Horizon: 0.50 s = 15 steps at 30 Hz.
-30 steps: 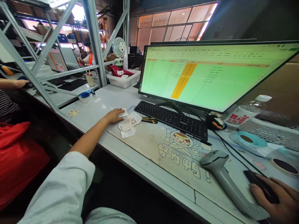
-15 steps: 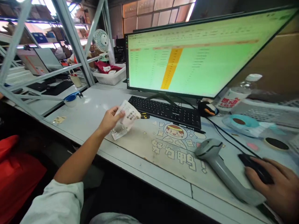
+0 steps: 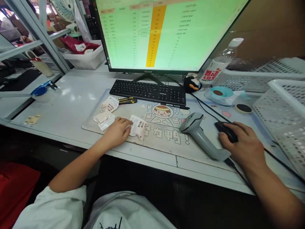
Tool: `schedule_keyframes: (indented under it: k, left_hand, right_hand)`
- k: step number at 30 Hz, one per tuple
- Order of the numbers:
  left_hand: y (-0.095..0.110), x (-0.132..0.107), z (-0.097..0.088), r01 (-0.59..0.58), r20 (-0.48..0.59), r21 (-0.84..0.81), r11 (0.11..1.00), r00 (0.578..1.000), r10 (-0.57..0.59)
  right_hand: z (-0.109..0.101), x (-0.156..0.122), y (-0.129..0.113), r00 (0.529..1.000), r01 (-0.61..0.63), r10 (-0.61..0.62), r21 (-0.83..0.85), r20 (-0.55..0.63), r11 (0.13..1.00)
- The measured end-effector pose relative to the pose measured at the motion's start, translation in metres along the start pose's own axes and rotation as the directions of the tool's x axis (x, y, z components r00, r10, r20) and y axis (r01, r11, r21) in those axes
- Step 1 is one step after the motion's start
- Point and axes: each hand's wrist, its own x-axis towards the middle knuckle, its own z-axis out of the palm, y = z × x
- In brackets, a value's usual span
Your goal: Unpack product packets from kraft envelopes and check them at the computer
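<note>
My left hand (image 3: 118, 131) rests palm down on the desk mat (image 3: 162, 140), its fingers loosely stretched out. Its fingertips touch the left edge of a small white printed packet (image 3: 138, 128). Left of that hand lies a shiny clear-and-white packet (image 3: 105, 120). Another white printed packet (image 3: 111, 104) is just behind it, beside a black-and-yellow utility knife (image 3: 128, 100). At the right, my right hand (image 3: 246, 144) curves over a black computer mouse (image 3: 227, 131). Between my hands, a grey barcode scanner (image 3: 202, 140) lies on the mat.
A monitor (image 3: 133, 38) showing a green spreadsheet stands behind a black keyboard (image 3: 147, 93). White baskets (image 3: 283, 108) and a bottle (image 3: 220, 63) occupy the right side. A roll of teal tape (image 3: 220, 94) lies before the bottle. A blue-rimmed cup (image 3: 43, 93) sits left.
The packets that my left hand held up now lie spread on the mat, and that hand has come down. My right hand stays on the mouse. The view has tilted downward and turned right.
</note>
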Motion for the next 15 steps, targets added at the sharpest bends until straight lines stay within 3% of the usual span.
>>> schedule_keyframes:
  k: [3,6,10,15]
  left_hand:
    - [-0.002,-0.017,-0.013,-0.096,0.111,0.149,0.984,0.991,0.08]
    - [0.003,-0.032,-0.016,-0.207,0.149,0.154,0.966,0.971,0.185]
    - [0.017,-0.05,-0.004,-0.332,0.217,0.101,0.938,0.927,0.305]
    - [0.031,-0.063,0.02,-0.31,0.183,0.163,0.937,0.942,0.281]
  right_hand:
    - [-0.001,0.0,-0.002,1.0,0.012,-0.012,-0.004,0.0,1.0]
    - [-0.002,-0.001,-0.006,1.0,0.008,-0.008,-0.016,0.005,1.0]
    - [-0.001,-0.002,-0.006,1.0,0.012,-0.012,-0.024,0.012,1.0]
    - [0.005,0.0,0.003,0.999,0.027,-0.027,-0.005,-0.046,1.0]
